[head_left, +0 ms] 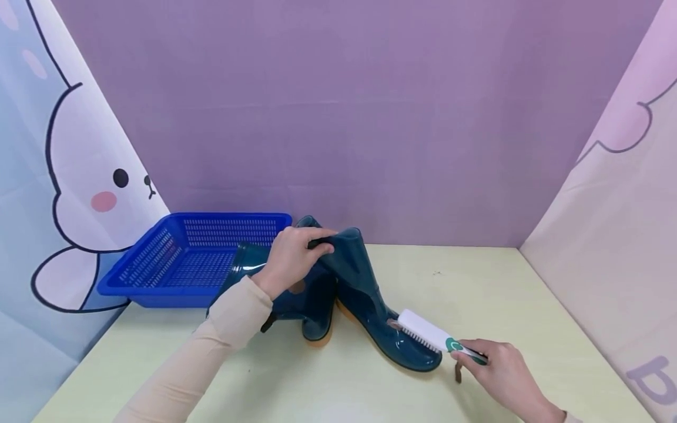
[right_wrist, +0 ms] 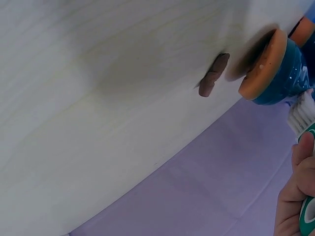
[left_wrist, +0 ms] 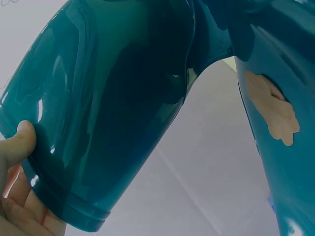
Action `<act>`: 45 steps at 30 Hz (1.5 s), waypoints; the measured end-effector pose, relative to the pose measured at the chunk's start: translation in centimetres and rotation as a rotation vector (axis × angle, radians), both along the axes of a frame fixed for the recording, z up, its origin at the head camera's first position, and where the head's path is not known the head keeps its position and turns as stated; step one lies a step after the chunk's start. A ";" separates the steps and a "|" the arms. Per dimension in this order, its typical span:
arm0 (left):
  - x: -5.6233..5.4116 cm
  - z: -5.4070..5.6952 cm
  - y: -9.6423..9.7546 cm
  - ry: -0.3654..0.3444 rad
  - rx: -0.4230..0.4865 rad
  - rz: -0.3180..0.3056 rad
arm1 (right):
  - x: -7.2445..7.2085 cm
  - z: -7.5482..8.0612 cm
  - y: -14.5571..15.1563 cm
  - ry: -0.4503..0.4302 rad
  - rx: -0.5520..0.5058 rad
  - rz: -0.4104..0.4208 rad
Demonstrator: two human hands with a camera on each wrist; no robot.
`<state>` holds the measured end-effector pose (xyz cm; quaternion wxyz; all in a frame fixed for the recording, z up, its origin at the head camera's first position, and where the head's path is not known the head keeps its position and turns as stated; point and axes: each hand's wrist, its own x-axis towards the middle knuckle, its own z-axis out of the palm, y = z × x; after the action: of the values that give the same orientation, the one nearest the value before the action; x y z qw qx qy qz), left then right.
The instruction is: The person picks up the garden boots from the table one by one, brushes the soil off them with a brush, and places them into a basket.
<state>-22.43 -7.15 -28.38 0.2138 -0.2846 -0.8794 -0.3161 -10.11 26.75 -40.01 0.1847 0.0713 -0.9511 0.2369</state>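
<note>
My left hand (head_left: pixel 296 258) grips the top rim of a glossy teal rubber boot (head_left: pixel 354 264), thumb on one side of the shaft and fingers on the other. The boot tilts, its toe pointing right and toward me. In my right hand (head_left: pixel 505 370) is a scrub brush (head_left: pixel 425 330) with a white head and a green and white handle. Its bristles (right_wrist: pixel 301 114) lie against the boot's toe. Beside the brush head, a brown smear (head_left: pixel 394 324) marks the instep. A second teal boot (head_left: pixel 312 302), partly hidden by my left arm, carries a brown patch (left_wrist: pixel 273 109) on its shaft.
A blue plastic basket (head_left: pixel 195 299) stands at the back left, behind the boots. A brown lump (right_wrist: pixel 214 76) lies on the pale table (head_left: pixel 476 294) near the boot's toe. Under my left forearm shows a small dark piece (head_left: pixel 268 322). A purple backdrop (head_left: pixel 370 117) closes off the rear.
</note>
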 end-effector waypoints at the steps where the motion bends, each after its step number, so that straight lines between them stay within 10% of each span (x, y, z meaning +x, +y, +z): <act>1: 0.0 0.0 0.0 -0.003 0.001 0.001 | 0.0 0.0 0.0 0.011 0.000 0.003; 8: -0.1 -0.2 -0.2 0.004 0.001 0.018 | -0.9 0.7 -1.0 0.177 -0.037 0.044; 14: 0.1 -0.1 -0.2 0.020 0.014 0.003 | -1.6 1.2 -1.8 0.049 -0.085 0.077; 27: 0.2 -0.1 -0.1 0.035 0.011 -0.018 | -0.8 1.6 0.0 0.253 0.159 0.103; 45: -0.2 -0.5 -0.2 0.027 0.012 -0.003 | -0.8 1.0 0.3 0.081 0.038 -0.001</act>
<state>-22.67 -7.32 -28.89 0.2269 -0.2888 -0.8742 -0.3177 -10.89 27.08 -39.00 0.2218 0.0836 -0.9473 0.2154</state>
